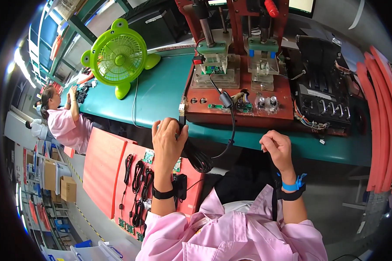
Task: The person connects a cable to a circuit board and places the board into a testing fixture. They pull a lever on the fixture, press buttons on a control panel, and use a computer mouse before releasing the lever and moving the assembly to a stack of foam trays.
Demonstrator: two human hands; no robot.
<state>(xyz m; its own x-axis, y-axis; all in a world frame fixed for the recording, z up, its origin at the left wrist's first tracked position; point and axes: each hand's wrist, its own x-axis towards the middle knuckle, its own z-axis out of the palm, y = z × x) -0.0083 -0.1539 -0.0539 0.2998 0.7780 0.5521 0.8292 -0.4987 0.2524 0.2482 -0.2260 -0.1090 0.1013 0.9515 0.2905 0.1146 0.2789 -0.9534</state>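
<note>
Left hand (166, 141), centre of frame: closed, gripping a metal-ended black cable plug (182, 116). Plug stands at the front left edge of the red test fixture (257, 117); contact unclear.
Right hand (278, 152), right of centre: fingers curled in, nothing visible in them.
Black cable coil (199, 159): hanging just below the left hand, off the green bench (117, 106).
Black inline block (226, 99): on the cord, over the fixture.
Green circuit board (213, 69), upper centre: under the left press head (214, 47).
Handling, as judged: grip plug body, not cord; hold it straight; leave slack so the coil's weight cannot tug.
</note>
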